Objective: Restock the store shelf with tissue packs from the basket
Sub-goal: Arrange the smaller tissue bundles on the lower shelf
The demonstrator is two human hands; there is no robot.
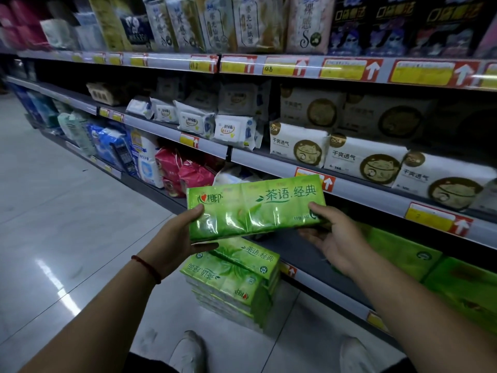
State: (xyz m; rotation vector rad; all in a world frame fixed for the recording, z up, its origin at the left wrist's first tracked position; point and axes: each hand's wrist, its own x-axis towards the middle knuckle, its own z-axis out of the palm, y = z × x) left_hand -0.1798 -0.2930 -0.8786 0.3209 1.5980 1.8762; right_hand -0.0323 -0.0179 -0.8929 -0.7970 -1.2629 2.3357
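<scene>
I hold a green tissue pack (255,208) flat in front of the shelves, its printed face towards me. My left hand (180,238) grips its left end, thumb on top and fingers underneath. My right hand (333,238) grips its right end the same way. Directly below it, a stack of several more green tissue packs (234,281) stands on the floor; no basket shows around it. To the right, more green packs (435,270) lie on the low shelf, with a bare dark stretch of shelf (293,251) just left of them.
The shelf above (376,196) carries white packs with a round cat logo (360,160) and small white wipe packs (234,130). Red (188,173) and blue packs (115,146) fill the low shelf further left. Glossy tiled floor (67,224) spreads left. My shoes (188,351) are at the bottom.
</scene>
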